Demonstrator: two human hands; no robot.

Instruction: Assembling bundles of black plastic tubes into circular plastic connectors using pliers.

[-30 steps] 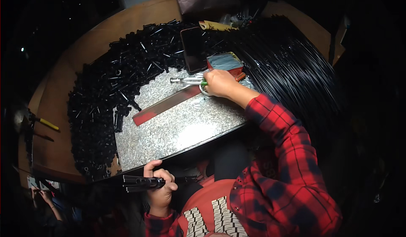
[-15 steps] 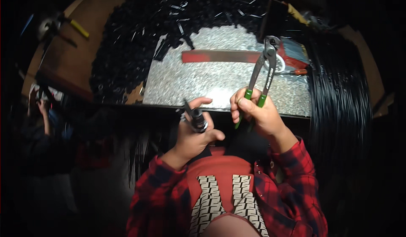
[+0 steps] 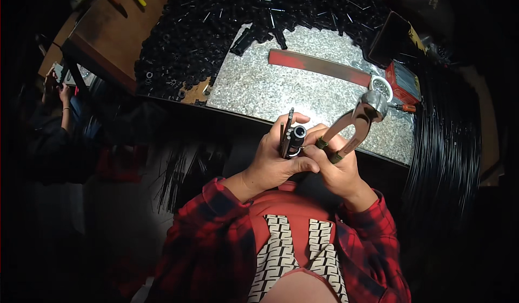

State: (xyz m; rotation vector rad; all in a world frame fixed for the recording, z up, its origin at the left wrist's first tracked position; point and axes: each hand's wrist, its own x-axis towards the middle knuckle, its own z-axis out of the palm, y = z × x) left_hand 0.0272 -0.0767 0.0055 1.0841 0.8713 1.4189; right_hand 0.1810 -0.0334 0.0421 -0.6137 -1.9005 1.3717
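Note:
My left hand is wrapped round a black tubular part with thin dark rods beside it. Its round, hollow end points up, and the lower portion is hidden by my hand. In my right hand is a pair of pliers with green handle grips, its metal head tilted up and away from me. My right thumb and fingertips meet at the side of the black part, close against my left hand. Whether they pinch a small piece there, I cannot tell.
Beyond my hands lies a speckled board carrying a red-brown flat bar. A heap of black parts covers the back. To the right are a white bowl, a red box, an orange-handled tool and hanging black rods.
My right hand has come left to meet the left hand at the black part, and the pliers have tipped forward to the right. The view has shifted, so the table appears moved.

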